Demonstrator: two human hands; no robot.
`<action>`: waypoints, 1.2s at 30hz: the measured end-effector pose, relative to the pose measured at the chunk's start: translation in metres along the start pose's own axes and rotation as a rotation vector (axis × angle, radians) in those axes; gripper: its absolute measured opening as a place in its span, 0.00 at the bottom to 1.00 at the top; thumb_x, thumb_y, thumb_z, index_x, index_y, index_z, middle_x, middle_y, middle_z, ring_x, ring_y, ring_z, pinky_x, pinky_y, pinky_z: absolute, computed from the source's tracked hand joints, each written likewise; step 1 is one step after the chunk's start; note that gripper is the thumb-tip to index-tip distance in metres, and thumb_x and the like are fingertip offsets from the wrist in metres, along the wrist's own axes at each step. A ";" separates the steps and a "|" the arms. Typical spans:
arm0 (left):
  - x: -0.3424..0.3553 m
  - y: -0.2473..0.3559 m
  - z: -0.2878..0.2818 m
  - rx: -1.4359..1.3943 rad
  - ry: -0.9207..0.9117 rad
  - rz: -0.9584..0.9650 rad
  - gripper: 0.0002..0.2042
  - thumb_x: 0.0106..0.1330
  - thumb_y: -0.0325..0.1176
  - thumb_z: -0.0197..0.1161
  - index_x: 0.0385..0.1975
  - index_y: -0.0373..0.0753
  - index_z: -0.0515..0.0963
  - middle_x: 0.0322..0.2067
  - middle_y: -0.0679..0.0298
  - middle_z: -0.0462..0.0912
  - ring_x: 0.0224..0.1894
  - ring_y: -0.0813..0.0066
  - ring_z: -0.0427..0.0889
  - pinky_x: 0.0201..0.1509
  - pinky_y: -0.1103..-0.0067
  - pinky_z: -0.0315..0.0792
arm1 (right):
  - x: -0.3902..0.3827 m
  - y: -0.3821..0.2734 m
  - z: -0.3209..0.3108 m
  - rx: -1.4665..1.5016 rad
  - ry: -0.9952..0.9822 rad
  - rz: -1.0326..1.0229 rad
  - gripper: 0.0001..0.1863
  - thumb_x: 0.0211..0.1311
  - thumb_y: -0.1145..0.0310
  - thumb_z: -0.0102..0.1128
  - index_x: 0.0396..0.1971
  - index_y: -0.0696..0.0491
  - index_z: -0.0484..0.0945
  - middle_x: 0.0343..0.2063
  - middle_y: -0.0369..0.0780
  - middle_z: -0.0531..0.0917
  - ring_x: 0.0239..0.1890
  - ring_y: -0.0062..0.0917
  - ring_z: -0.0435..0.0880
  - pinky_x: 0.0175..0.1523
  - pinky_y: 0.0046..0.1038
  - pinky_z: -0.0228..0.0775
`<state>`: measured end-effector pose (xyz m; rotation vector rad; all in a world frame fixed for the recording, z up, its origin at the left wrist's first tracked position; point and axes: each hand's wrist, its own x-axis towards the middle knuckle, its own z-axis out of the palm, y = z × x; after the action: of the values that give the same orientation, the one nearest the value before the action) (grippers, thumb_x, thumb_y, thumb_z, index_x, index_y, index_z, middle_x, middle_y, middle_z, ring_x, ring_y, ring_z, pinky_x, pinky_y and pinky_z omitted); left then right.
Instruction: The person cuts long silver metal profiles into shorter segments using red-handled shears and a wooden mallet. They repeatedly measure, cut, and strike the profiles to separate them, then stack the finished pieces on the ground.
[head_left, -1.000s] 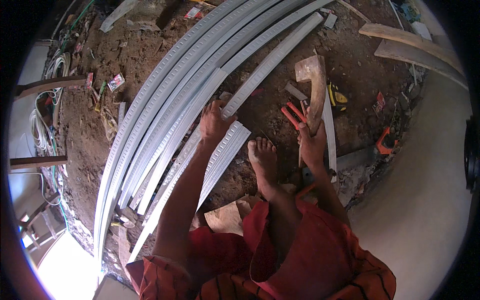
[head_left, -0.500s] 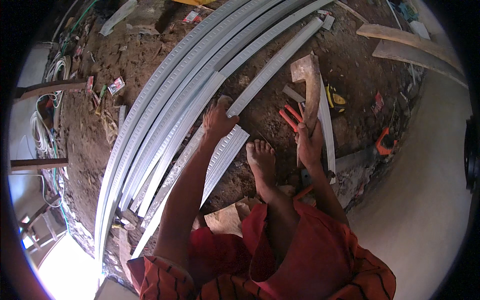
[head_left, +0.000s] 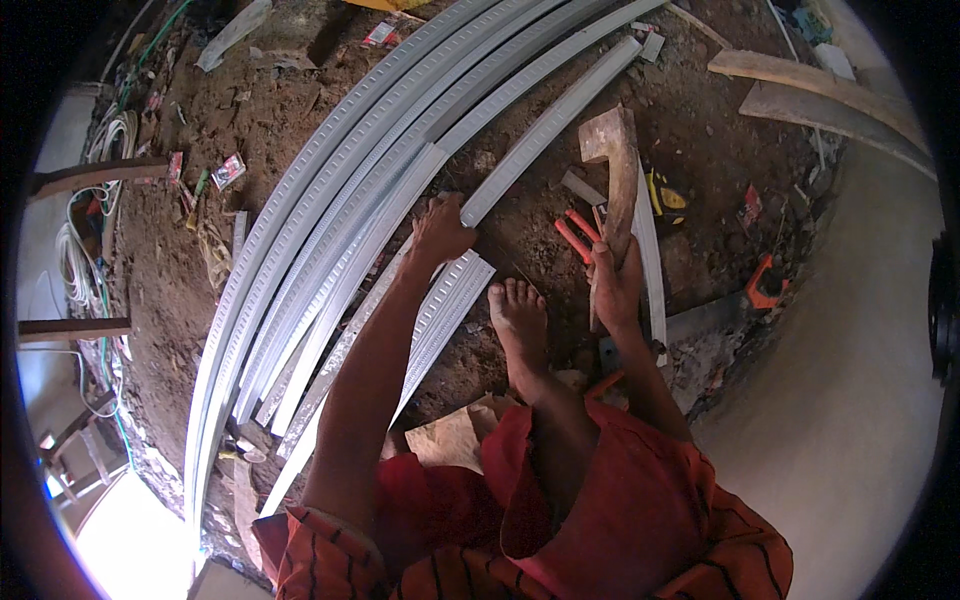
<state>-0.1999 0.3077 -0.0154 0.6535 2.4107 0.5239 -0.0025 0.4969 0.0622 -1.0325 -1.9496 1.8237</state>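
My left hand (head_left: pixel 440 238) is closed at the near end of a slotted metal channel (head_left: pixel 550 130), its knuckles up and the fingertips hidden. Wrapped round the handle of a dusty, tan hammer (head_left: pixel 622 185) is my right hand (head_left: pixel 617 283); the blocky head points away from me. Beside that handle lie pliers with orange-red grips (head_left: pixel 575 238). My bare foot (head_left: pixel 520 315) rests on the dirt between both hands. Shorter ribbed metal strips (head_left: pixel 440 310) lie under and beside my left forearm.
Several long metal channels (head_left: pixel 330 175) stretch across the dirt floor at left. A yellow-black tape measure (head_left: pixel 668 195) and an orange-handled handsaw (head_left: pixel 768 288) lie at right, near the wall (head_left: pixel 830 350). Wooden boards (head_left: pixel 800 72) stand far right. Coiled cable (head_left: pixel 72 260) hangs at left.
My left hand has shifted slightly, its fingers now more curled at the channel's end. The right hand and hammer hold nearly the same place.
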 end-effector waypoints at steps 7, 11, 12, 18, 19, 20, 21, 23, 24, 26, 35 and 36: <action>-0.006 0.020 -0.006 0.063 0.112 -0.005 0.29 0.50 0.41 0.67 0.52 0.39 0.67 0.48 0.50 0.71 0.53 0.51 0.70 0.55 0.58 0.64 | -0.001 0.004 -0.001 -0.022 0.020 0.047 0.23 0.64 0.56 0.53 0.50 0.56 0.63 0.24 0.33 0.70 0.22 0.14 0.69 0.25 0.20 0.64; -0.008 0.024 0.001 0.240 0.207 0.030 0.26 0.53 0.41 0.66 0.48 0.34 0.66 0.47 0.51 0.70 0.51 0.52 0.71 0.54 0.62 0.65 | -0.003 0.010 0.005 0.024 0.047 0.044 0.22 0.65 0.57 0.51 0.51 0.56 0.63 0.24 0.33 0.70 0.22 0.14 0.70 0.25 0.20 0.65; -0.007 0.024 0.000 0.264 0.186 0.030 0.25 0.54 0.42 0.65 0.46 0.33 0.66 0.46 0.51 0.69 0.51 0.52 0.71 0.55 0.63 0.65 | -0.002 0.009 0.005 0.002 0.039 0.017 0.22 0.65 0.57 0.51 0.51 0.56 0.63 0.24 0.34 0.70 0.22 0.14 0.70 0.25 0.20 0.65; -0.005 0.026 0.001 0.288 0.071 0.006 0.21 0.55 0.38 0.63 0.41 0.33 0.64 0.44 0.49 0.69 0.50 0.54 0.71 0.54 0.62 0.66 | 0.028 -0.041 0.025 -0.004 -0.025 -0.257 0.21 0.66 0.60 0.48 0.53 0.57 0.61 0.28 0.36 0.71 0.24 0.16 0.71 0.28 0.22 0.67; -0.006 0.023 0.003 0.293 0.093 -0.016 0.20 0.56 0.37 0.62 0.41 0.33 0.64 0.44 0.50 0.69 0.50 0.54 0.72 0.53 0.62 0.66 | 0.033 -0.057 0.034 0.013 -0.016 -0.332 0.21 0.66 0.61 0.48 0.53 0.57 0.61 0.28 0.36 0.71 0.24 0.16 0.71 0.29 0.22 0.67; -0.006 0.025 0.006 0.292 0.110 -0.022 0.19 0.56 0.35 0.61 0.41 0.33 0.64 0.44 0.50 0.69 0.49 0.55 0.72 0.53 0.62 0.67 | 0.034 -0.071 0.036 0.018 0.007 -0.407 0.20 0.66 0.62 0.48 0.53 0.57 0.61 0.28 0.36 0.71 0.25 0.16 0.70 0.30 0.23 0.67; -0.005 0.024 0.008 0.297 0.133 -0.038 0.17 0.56 0.33 0.61 0.41 0.33 0.64 0.43 0.50 0.69 0.48 0.55 0.72 0.52 0.62 0.67 | 0.037 -0.077 0.041 0.030 0.039 -0.444 0.21 0.66 0.62 0.48 0.53 0.58 0.61 0.29 0.38 0.72 0.26 0.18 0.72 0.32 0.24 0.68; -0.003 0.024 0.012 0.317 0.087 -0.047 0.15 0.58 0.33 0.56 0.41 0.34 0.62 0.43 0.50 0.69 0.49 0.54 0.73 0.51 0.62 0.69 | 0.042 -0.083 0.048 0.057 0.101 -0.519 0.21 0.66 0.62 0.48 0.53 0.61 0.60 0.30 0.43 0.74 0.30 0.24 0.76 0.35 0.28 0.69; 0.000 0.028 0.010 0.327 0.073 -0.035 0.14 0.60 0.32 0.54 0.41 0.34 0.61 0.43 0.51 0.69 0.49 0.53 0.73 0.51 0.62 0.70 | 0.051 -0.068 0.041 -0.190 0.072 -0.493 0.23 0.65 0.61 0.49 0.53 0.61 0.60 0.30 0.45 0.75 0.31 0.28 0.78 0.36 0.32 0.72; -0.001 0.032 0.006 0.345 0.061 -0.026 0.14 0.60 0.32 0.54 0.41 0.34 0.61 0.42 0.50 0.69 0.48 0.53 0.74 0.49 0.63 0.71 | 0.067 -0.030 0.028 -0.676 0.001 -0.427 0.27 0.64 0.58 0.52 0.53 0.61 0.58 0.31 0.48 0.77 0.32 0.38 0.81 0.39 0.39 0.76; -0.004 0.031 0.004 0.380 0.055 -0.075 0.17 0.55 0.31 0.59 0.42 0.35 0.63 0.42 0.53 0.70 0.46 0.57 0.74 0.47 0.65 0.71 | 0.063 -0.057 0.032 -0.373 0.114 -0.577 0.16 0.62 0.63 0.54 0.41 0.60 0.66 0.31 0.43 0.74 0.32 0.32 0.75 0.40 0.32 0.67; 0.000 0.037 0.002 0.391 0.048 -0.061 0.17 0.56 0.31 0.59 0.42 0.35 0.63 0.42 0.53 0.70 0.46 0.57 0.73 0.47 0.65 0.71 | 0.073 -0.034 0.021 -0.438 0.125 -0.562 0.16 0.62 0.63 0.54 0.41 0.60 0.66 0.32 0.43 0.74 0.32 0.33 0.75 0.41 0.34 0.67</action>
<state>-0.1862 0.3377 0.0017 0.7308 2.5935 0.0395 -0.0781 0.5305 0.0719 -0.5859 -2.3078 1.0395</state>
